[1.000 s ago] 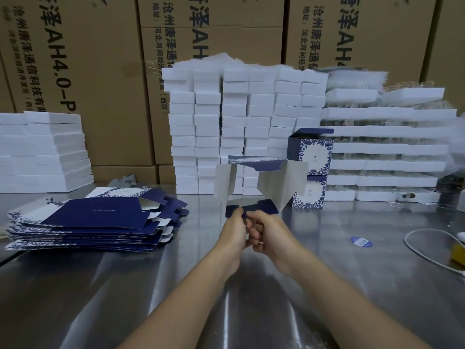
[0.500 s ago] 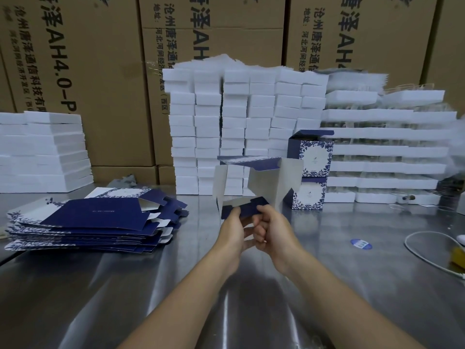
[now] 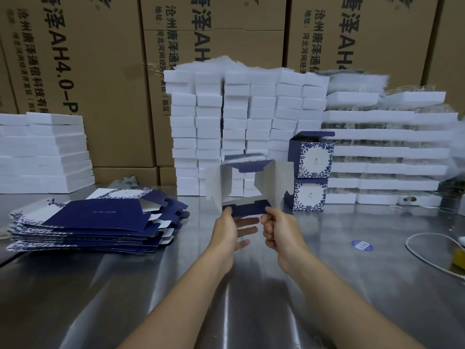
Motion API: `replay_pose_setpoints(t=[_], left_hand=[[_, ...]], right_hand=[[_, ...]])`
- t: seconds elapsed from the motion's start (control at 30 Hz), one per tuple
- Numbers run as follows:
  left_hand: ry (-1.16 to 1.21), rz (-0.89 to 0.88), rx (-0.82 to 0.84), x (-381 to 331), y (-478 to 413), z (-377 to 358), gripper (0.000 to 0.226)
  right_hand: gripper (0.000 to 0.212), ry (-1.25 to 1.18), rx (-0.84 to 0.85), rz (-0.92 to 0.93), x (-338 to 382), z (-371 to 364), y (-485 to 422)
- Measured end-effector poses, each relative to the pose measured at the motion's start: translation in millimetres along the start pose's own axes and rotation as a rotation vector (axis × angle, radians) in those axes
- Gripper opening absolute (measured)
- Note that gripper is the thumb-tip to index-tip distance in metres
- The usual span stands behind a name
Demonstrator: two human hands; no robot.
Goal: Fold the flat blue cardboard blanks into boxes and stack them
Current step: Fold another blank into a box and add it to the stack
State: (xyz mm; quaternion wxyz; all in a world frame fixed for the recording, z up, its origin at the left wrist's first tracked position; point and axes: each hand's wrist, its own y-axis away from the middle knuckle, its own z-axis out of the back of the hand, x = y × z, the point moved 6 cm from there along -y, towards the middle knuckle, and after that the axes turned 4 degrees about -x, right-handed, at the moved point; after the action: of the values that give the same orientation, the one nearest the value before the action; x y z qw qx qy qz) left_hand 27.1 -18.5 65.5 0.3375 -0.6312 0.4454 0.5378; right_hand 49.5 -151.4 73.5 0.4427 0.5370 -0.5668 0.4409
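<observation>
I hold a half-formed blue box point(image 3: 266, 182) in the air above the steel table, its open end facing me and the grey inside showing. My left hand point(image 3: 227, 229) pinches the left end of its near blue flap point(image 3: 247, 208), with the other fingers spread below. My right hand point(image 3: 279, 230) pinches the flap's right end, fingers curled. A pile of flat blue blanks point(image 3: 95, 222) lies on the table at the left. Two finished blue floral boxes point(image 3: 312, 170) stand stacked one on the other behind the held box, to the right.
White foam blocks point(image 3: 246, 127) are stacked high at the back, with more white trays point(image 3: 387, 157) at the right and another stack point(image 3: 42, 152) at the left. Brown cartons form the wall behind. A white cable point(image 3: 427, 255) and a blue sticker point(image 3: 361, 246) lie on the table at the right.
My hands have drawn apart along the near flap, which now lies flatter and wider across the box's opening. The box has turned a little squarer toward me.
</observation>
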Motion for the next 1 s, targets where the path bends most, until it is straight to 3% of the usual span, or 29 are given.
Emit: replay_pose_setpoints(t=[0.1, 0.23, 0.37, 0.5, 0.73, 1.0], left_hand=[[-0.051, 0.022, -0.023, 1.7, 0.1, -0.3, 0.054], [-0.040, -0.018, -0.060, -2.9, -1.1, 5.8, 0.032], [-0.036, 0.001, -0.060, -3.3, -1.7, 9.7, 0.025], [-0.010, 0.031, -0.047, -5.4, 2.0, 10.9, 0.025], [0.060, 0.089, 0.078, -1.9, 6.8, 0.6, 0.036], [0.066, 0.032, 0.054, -2.2, 1.4, 3.8, 0.030]], right_hand=[[0.040, -0.019, -0.056, 0.022, 2.6, 6.1, -3.3], [0.040, -0.046, -0.082, -0.004, 3.7, 12.6, -8.9], [0.035, -0.011, -0.022, -0.024, 0.0, 9.2, -8.7], [0.031, 0.000, 0.118, -0.032, -3.8, -4.1, -3.4], [0.034, -0.061, 0.073, 0.014, 2.5, 1.8, -4.6], [0.032, 0.009, 0.134, -0.006, -2.8, -4.6, -1.0]])
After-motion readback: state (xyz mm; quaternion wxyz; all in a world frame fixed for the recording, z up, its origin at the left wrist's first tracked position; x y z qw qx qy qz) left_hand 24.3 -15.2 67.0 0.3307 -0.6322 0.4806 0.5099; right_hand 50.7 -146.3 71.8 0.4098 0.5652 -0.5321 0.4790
